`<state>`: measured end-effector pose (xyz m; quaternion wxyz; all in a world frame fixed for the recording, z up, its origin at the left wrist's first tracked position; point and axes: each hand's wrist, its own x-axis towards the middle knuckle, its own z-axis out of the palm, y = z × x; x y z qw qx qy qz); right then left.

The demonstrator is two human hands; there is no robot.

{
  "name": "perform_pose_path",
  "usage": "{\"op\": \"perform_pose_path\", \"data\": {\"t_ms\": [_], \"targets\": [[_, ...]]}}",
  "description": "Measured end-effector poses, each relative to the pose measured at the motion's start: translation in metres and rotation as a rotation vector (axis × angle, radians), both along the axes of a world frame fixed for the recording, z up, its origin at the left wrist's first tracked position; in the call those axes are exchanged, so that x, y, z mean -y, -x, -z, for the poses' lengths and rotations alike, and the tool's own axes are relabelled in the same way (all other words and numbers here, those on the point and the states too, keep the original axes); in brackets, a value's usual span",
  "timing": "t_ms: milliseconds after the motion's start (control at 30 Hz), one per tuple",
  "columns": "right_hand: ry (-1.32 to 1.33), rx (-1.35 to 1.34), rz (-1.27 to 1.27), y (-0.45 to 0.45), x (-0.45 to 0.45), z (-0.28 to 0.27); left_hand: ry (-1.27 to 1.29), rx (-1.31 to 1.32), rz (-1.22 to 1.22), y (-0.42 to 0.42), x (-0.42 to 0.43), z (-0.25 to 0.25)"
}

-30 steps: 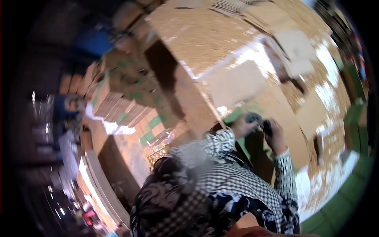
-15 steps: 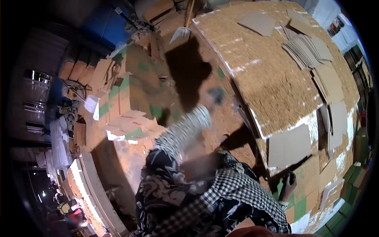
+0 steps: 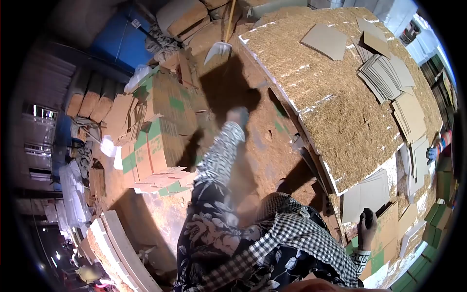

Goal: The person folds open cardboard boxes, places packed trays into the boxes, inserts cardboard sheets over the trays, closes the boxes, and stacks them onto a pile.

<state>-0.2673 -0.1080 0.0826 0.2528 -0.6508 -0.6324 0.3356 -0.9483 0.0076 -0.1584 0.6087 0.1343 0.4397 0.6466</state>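
Right of the middle, low down, I see my right hand (image 3: 368, 228) with its fingers bent in and something small and dark (image 3: 368, 214) at them. I can't tell if it is held tight or worn on the fingers. My left hand (image 3: 237, 116) is far out over the brown floor (image 3: 272, 160), near the middle of the frame. It is a blur, so I can't tell how open it is or if it has hold of anything.

The grey cardboard sheet (image 3: 362, 197) lies flat just beside my right hand, at the near end of the big crumbly brown layer (image 3: 348, 141). I can't tell if hand and sheet touch. I think the sheet is light and a bit stiff, dry and not slippery. It could bend or get a squashed corner, so I would pinch it at a side edge, with my thumb on top and fingers under.

More thin sheets (image 3: 380, 77) lie fanned out at the upper right. At the far right is another person's blue gloved hand (image 3: 431, 154), by more card. A stack of boxes (image 3: 148, 151) stands at the left, and a shovel (image 3: 219, 50) is near the top.
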Motion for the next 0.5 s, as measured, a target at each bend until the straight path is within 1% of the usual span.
{"op": "perform_pose_path", "data": {"t_ms": [33, 100, 167, 200, 233, 267, 300, 333, 367, 433, 500], "targets": [[-0.044, 0.023, 0.016, -0.008, 0.003, 0.0, 0.137, -0.104, -0.046, -0.052, 0.005, 0.0], [-0.092, 0.032, 0.042, -0.029, 0.01, 0.006, 0.306, -0.343, -0.024, -0.134, 0.012, -0.019], [-0.072, -0.012, 0.071, -0.043, 0.021, 0.002, 0.345, -0.619, 0.145, -0.197, 0.016, -0.071], [0.063, -0.022, 0.127, -0.067, 0.031, 0.019, 0.342, -0.752, 0.274, -0.234, 0.017, -0.078], [0.025, -0.034, 0.189, -0.058, 0.04, 0.004, 0.204, -0.833, 0.256, -0.25, 0.016, -0.036], [-0.003, 0.045, 0.156, -0.058, 0.047, -0.007, -0.177, -0.691, 0.245, -0.272, 0.021, -0.012], [0.002, 0.106, 0.182, -0.061, 0.057, -0.017, 0.001, -0.606, 0.245, -0.307, 0.025, -0.067], [-0.06, 0.045, 0.17, -0.072, 0.068, -0.007, -0.042, -0.965, 0.327, -0.339, 0.027, -0.089], [-0.069, 0.101, 0.198, -0.077, 0.058, 0.01, -0.047, -0.578, 0.109, -0.377, 0.011, -0.068], [-0.093, 0.098, 0.329, -0.111, 0.085, 0.018, -0.124, -1.003, 0.226, -0.416, 0.017, -0.083], [-0.093, 0.136, 0.481, -0.149, 0.114, 0.016, -0.262, -1.458, 0.079, -0.464, 0.035, -0.117]]}}
